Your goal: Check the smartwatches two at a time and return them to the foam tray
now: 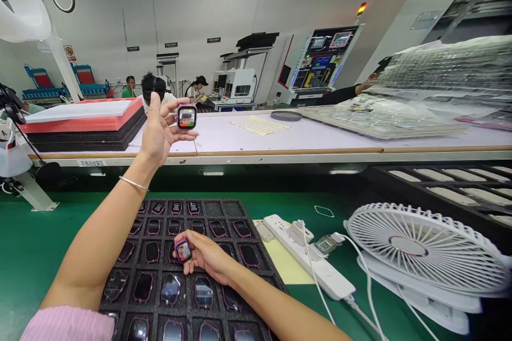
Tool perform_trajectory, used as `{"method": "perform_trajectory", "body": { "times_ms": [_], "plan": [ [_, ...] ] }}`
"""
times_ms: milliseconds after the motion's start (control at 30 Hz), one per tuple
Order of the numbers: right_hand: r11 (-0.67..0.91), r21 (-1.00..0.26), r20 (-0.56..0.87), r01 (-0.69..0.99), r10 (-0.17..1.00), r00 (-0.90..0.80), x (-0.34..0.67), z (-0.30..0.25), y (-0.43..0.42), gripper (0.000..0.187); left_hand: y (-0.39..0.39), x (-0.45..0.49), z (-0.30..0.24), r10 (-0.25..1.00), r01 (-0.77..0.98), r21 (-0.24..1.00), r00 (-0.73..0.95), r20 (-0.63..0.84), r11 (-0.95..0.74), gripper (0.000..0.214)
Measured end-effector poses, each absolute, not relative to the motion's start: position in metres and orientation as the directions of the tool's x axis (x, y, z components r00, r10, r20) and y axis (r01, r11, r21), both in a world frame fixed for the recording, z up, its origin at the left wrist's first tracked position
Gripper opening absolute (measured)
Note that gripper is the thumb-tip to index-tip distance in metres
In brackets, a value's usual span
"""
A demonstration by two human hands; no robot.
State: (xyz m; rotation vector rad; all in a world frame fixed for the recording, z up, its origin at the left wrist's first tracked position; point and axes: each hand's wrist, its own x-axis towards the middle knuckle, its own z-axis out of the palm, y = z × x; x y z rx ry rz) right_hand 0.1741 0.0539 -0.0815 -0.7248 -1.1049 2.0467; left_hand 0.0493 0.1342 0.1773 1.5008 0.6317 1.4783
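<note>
On the green worktop (24, 256), a round white plastic fan (384, 229) with thin ribs stands toward the right edge, and a white power strip (335, 279) lies between it and the black foam tray (217, 208) with square pockets. The left hand (155, 130), raised beyond the far edge, has its fingers clamped on a square watch (186, 117) with lit screen; the right hand's (208, 260) fingers grip a second watch (183, 251) over the tray. Chinese characters mark a label (93, 163).
</note>
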Motion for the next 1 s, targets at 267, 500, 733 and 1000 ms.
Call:
{"method": "perform_trajectory", "body": {
  "times_ms": [267,500,733,1000],
  "plan": [
    [-0.237,-0.835,-0.012,-0.497,0.910,-0.414,0.196,-0.048,0.060,0.043,0.075,0.029,0.060,0.976,-0.207,0.977,0.195,0.096,-0.055,0.047],
    [-0.098,-0.884,0.053,-0.457,0.950,-0.306,0.207,-0.040,0.061,0.047,0.047,0.019,-0.009,0.983,-0.131,0.988,0.173,-0.061,0.084,0.064],
    [-0.047,-0.917,0.100,-0.396,0.934,-0.343,0.203,-0.040,0.057,0.051,0.048,0.020,-0.018,0.988,-0.138,0.990,0.153,-0.005,0.026,0.053],
    [-0.040,-0.920,0.115,-0.389,0.923,-0.366,0.204,-0.046,0.057,0.043,0.047,0.021,-0.020,0.988,-0.129,0.992,0.152,0.006,0.014,0.049]
  ]
}}
